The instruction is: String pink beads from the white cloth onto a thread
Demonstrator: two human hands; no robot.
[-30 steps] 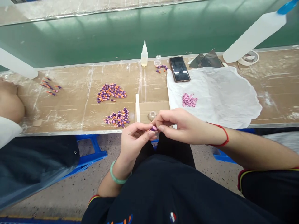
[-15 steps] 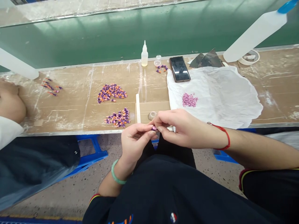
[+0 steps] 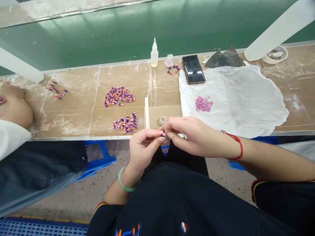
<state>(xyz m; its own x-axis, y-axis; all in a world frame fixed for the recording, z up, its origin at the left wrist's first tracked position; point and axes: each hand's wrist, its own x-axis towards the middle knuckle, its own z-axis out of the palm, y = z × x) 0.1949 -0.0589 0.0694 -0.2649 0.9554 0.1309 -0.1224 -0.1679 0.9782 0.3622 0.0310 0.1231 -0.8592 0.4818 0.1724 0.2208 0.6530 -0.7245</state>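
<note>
1. Held piece (image 3: 163,134): purple and pink.
2. Upper pile (image 3: 119,96) and lower pile (image 3: 125,123): mixed purple and orange, flecked pale pink.
3. Heap of bits (image 3: 204,104): pink, mottled with white.
4. Cloth (image 3: 246,98): plain white.
5. Tabletop (image 3: 73,114): brown, streaked whitish.
6. Panel (image 3: 110,46): green.
7. Phone (image 3: 193,69): black.
8. Bangle (image 3: 119,178): pale green.
9. Cord bracelet (image 3: 241,148): red.
10. Shirt (image 3: 159,196): dark navy, sleeve edges striped red and yellow.
11. Floor (image 3: 216,183): greyish, dark-speckled.

Left hand (image 3: 145,146), right hand (image 3: 193,136), pinched
</note>
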